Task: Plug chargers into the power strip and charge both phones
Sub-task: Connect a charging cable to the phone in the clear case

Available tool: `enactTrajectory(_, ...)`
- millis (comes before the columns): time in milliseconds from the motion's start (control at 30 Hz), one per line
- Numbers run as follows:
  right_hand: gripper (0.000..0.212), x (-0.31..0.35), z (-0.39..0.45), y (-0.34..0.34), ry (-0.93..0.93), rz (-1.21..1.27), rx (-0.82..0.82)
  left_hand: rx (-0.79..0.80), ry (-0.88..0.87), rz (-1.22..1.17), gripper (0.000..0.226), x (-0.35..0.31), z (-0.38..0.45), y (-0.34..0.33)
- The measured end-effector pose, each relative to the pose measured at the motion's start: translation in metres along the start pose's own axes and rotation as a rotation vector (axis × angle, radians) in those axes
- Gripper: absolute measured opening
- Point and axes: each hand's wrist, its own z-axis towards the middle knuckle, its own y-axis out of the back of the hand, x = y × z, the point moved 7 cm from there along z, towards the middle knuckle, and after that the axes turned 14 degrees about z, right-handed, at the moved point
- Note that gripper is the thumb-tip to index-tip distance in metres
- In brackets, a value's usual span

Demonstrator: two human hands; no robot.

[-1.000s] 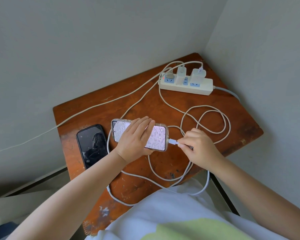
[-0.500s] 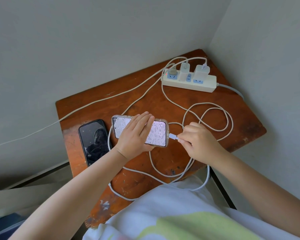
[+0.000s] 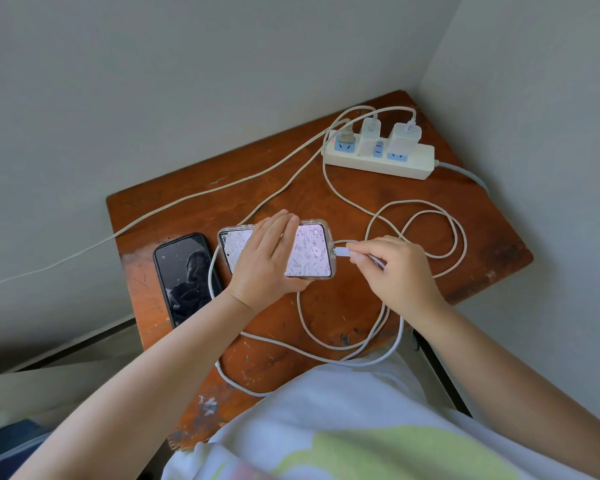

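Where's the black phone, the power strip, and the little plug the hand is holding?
black phone (image 3: 184, 275): head view, middle of its dark screen.
power strip (image 3: 406, 163): head view, bare cream side near its right end.
plug (image 3: 342, 252): head view, white tip beside the lit phone's end, pinched by the right hand (image 3: 400, 271).

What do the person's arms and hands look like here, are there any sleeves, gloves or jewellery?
Both forearms are bare as far as the picture shows. The left hand and right hand wear no gloves, and no rings, watch or bracelet show. The only clothing in view is a white top with a pale green patch.
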Motion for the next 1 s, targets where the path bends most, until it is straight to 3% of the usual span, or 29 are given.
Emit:
enactTrajectory(100, 0.017, -0.005, -0.002, 0.0, -0.066, 0.076, -0.048, 0.009, 0.003, -0.015, 0.103, 0.001, 0.001, 0.0)
enactTrajectory(200, 0.018, -0.026, -0.006, 0.0, -0.319, 0.263, -0.11, 0.022, -0.006, -0.024, 0.102, 0.001, 0.002, -0.001)
enactTrajectory(267, 0.02, -0.032, -0.008, -0.002, -0.387, 0.298, -0.095, 0.025, -0.011, -0.022, 0.103, 0.001, 0.002, -0.001)
enactTrajectory(600, 0.017, -0.013, -0.005, -0.004, -0.12, 0.007, -0.1, 0.079, -0.061, -0.005, 0.102, -0.004, 0.002, 0.0)
enactTrajectory(1000, 0.02, -0.014, -0.003, -0.011, -0.038, 0.042, -0.053, 0.185, -0.103, 0.048, 0.105, -0.004, 0.004, -0.004)
